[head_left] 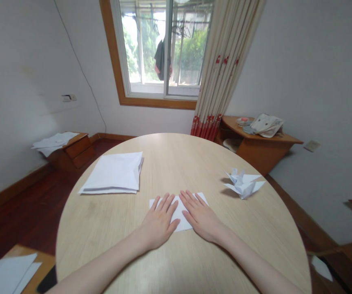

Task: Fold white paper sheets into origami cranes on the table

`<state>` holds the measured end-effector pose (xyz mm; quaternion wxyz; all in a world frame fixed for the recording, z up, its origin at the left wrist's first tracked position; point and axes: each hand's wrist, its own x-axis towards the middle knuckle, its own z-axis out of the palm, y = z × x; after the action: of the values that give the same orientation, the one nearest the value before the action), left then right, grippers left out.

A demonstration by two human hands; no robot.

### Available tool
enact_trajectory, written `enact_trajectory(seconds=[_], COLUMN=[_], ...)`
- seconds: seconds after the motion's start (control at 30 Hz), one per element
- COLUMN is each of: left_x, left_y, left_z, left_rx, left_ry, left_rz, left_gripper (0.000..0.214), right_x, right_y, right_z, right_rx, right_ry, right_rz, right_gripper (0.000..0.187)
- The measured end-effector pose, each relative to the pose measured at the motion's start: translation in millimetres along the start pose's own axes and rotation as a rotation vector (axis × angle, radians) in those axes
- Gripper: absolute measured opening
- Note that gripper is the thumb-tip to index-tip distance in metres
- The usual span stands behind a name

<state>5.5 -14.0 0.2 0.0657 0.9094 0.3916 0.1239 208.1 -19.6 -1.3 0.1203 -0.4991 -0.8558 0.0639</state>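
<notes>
A small sheet of white paper [180, 222] lies flat on the round wooden table [176, 163] in front of me. My left hand [160, 222] rests palm down over its left part, fingers stretched out and a little spread. Over the right part lies my right hand [202, 216], also flat with its fingers extended. Both hands cover much of the sheet, so its outer edges show only in places. Folded white paper cranes [243, 185] sit together at the right of the table. To the left is a stack of white paper [114, 171].
Papers lie on a low wooden cabinet [79, 151] at the left and on a wooden surface [45, 261] at the lower left. A corner shelf [255, 149] behind the table carries a cloth bag [268, 124]. A curtain [221, 69] hangs beside the window.
</notes>
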Motion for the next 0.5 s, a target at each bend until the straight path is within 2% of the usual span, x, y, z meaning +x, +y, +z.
enact_trajectory(seconds=[0.4, 0.5], left_x=[-1, -2], left_y=[4, 3], left_z=[0.9, 3.2], left_rx=[0.098, 0.114], left_ry=[-0.052, -0.03], left_rz=[-0.099, -0.129], left_gripper=[0.06, 0.062], right_x=[-1, -2], right_y=[9, 12], right_z=[0, -2], right_rx=[-0.007, -0.009], right_ry=[-0.019, -0.023], right_rz=[0.094, 0.118], right_gripper=[0.061, 0.066])
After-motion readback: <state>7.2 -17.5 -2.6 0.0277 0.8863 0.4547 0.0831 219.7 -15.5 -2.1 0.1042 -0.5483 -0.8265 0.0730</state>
